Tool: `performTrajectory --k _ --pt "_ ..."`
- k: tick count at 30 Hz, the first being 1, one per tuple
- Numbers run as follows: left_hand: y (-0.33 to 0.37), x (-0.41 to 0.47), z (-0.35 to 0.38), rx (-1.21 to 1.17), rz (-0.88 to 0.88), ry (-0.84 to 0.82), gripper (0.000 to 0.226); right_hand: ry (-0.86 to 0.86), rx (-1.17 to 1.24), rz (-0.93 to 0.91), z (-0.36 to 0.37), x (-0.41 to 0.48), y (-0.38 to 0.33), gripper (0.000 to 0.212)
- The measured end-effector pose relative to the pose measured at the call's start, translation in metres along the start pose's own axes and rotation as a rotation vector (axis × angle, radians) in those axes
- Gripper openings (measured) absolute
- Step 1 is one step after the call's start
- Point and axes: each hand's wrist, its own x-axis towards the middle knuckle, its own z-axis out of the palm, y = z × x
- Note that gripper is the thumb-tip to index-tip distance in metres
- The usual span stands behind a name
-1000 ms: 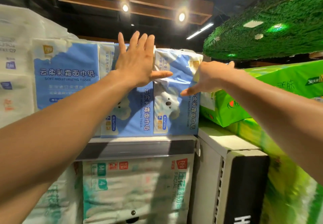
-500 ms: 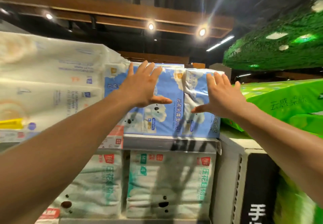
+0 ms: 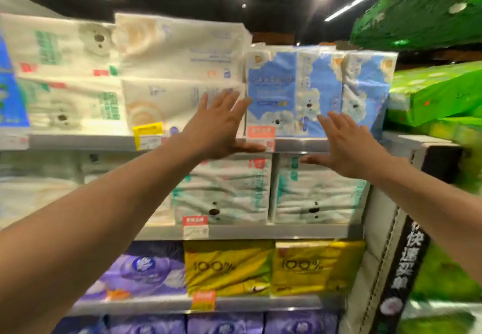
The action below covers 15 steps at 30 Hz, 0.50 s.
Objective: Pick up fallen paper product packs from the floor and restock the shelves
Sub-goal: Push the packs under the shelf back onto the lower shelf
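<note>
Blue tissue packs (image 3: 320,91) are standing upright at the right end of the top shelf (image 3: 78,142). We are holding left hand (image 3: 219,127) and right hand (image 3: 347,146) before its front edge, fingers spread, grasping nothing.

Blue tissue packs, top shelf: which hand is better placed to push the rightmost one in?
Probably right hand: open, fingers in front of that pack. Left hand is nearer cream packs.

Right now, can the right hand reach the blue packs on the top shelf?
Probably yes. The right hand is open, just below and in front of the blue packs, with nothing between them.
</note>
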Motion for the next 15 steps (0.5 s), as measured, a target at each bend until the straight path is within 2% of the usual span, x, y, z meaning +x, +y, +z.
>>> performTrajectory --k 4,9,15 --pt "-0.037 -0.068 -0.015 -0.008 -0.088 -0.073 0.12 0.0 0.076 -0.076 0.003 -0.02 -0.057 0.131" --pt "-0.077 -0.181 -0.027 -0.001 -0.223 -0.153 0.128 -0.024 0.13 -0.255 0.013 -0.046 -0.144 0.133" --pt "-0.144 -0.35 -0.039 0.047 -0.423 -0.337 0.133 -0.141 0.265 -0.452 0.03 -0.092 -0.284 0.138"
